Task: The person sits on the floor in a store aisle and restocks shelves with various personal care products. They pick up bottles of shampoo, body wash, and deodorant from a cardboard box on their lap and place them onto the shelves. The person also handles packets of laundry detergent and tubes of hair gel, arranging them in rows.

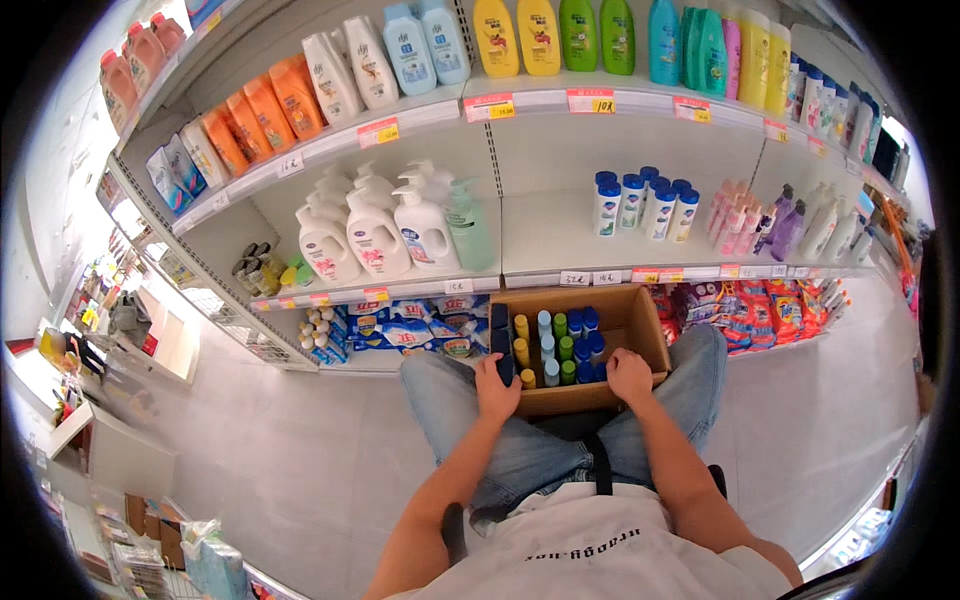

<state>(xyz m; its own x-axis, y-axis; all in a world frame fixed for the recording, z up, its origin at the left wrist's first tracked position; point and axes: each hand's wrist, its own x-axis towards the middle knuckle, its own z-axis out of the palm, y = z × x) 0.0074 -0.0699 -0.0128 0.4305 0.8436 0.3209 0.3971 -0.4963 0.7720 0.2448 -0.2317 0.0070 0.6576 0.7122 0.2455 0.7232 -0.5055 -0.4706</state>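
Observation:
A cardboard box (640, 318) stands before me between my knees, its top open. Inside are rows of capped bottles: yellow caps (521, 327), light blue caps (547, 345), green caps (567, 347) and blue caps (596, 343). Along the box's left side is a row of dark navy bottles (500, 342). My left hand (497, 392) is closed around the nearest navy bottle (505, 370) at the near left corner. My right hand (629, 376) curls over the box's near rim toward the right, its fingertips partly hidden inside.
Blue-capped white bottles (630, 203) stand on the middle shelf (545, 245) ahead, with white pump bottles (378, 230) to their left and pink bottles (735, 218) to the right. Shampoo bottles line the upper shelf (440, 105). Bagged goods (420, 325) fill the bottom shelf.

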